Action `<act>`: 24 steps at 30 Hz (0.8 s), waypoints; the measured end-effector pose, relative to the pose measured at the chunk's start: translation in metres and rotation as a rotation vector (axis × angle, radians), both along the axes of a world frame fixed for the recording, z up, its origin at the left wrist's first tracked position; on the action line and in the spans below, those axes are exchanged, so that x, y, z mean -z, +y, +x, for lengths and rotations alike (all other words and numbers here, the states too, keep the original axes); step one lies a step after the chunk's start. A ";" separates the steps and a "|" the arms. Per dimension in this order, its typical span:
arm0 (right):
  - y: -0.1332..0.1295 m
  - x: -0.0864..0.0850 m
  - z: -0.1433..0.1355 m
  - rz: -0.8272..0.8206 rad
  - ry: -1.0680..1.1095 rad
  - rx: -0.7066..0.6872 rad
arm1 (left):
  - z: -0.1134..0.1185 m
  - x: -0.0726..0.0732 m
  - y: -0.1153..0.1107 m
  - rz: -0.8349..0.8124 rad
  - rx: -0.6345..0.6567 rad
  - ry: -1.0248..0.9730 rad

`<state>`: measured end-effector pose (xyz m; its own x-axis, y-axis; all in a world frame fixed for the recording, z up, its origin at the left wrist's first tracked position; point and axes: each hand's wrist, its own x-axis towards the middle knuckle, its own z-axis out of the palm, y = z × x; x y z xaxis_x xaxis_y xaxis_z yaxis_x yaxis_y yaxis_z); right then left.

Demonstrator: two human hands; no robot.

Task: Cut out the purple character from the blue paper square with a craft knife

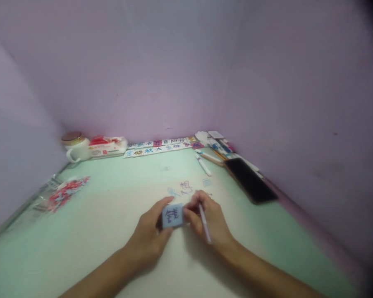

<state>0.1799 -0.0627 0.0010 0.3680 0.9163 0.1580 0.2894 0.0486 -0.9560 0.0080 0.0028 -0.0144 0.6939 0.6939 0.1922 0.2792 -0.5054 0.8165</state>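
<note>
While the left hand (pixel 151 227) clamps a blue card (pixel 172 216) between thumb and fingers, purple writing showing, the right hand (pixel 213 219) has its fingers closed round a slim pen (pixel 205 223), tips just beside the card's right edge. Can't tell if card touches the table (pixel 108 231). Handwritten characters (pixel 185 187) just beyond it; phone (pixel 250 182) off right, white mug (pixel 78 152) far left.

Plain lilac walls (pixel 174 74) meet behind a pale green tabletop (pixel 106 215).
</note>
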 end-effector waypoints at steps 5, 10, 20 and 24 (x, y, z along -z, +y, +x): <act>-0.002 0.000 -0.002 -0.027 -0.091 0.042 | 0.001 0.000 -0.004 0.154 0.017 0.005; -0.005 0.001 -0.003 -0.050 -0.130 0.074 | 0.003 0.000 -0.009 0.318 0.060 0.020; -0.007 -0.002 -0.005 -0.019 -0.247 0.142 | 0.006 -0.001 -0.009 0.318 0.048 0.069; -0.008 -0.004 -0.004 -0.058 -0.247 0.139 | 0.006 -0.001 -0.009 0.302 0.046 0.078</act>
